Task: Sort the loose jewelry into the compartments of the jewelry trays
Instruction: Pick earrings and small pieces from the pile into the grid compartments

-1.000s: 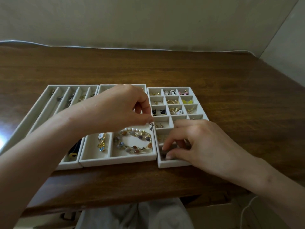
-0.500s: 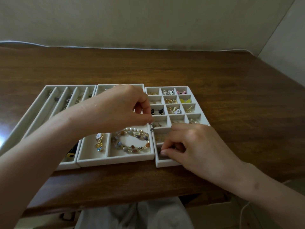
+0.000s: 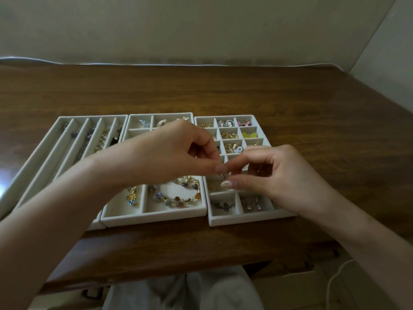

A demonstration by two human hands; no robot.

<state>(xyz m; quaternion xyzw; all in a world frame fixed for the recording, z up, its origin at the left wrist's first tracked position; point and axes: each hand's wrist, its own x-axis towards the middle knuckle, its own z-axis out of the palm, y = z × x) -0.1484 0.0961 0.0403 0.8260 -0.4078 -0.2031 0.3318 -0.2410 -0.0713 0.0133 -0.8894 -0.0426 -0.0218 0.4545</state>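
The left hand (image 3: 174, 157) pinches a small silvery piece (image 3: 221, 174) (an earring, likely) between thumb and forefinger, above the left edge of the grid tray (image 3: 245, 218). The right hand (image 3: 286, 177) curls thumb and forefinger in around it; whether it grips, I cannot tell. A fumbled handover could drop it into the wrong cell or beside the beaded bracelet (image 3: 176, 198).

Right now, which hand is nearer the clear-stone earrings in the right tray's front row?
Right. The right hand hovers just behind the clear-stone earrings; the left hand is farther left, over the middle tray.
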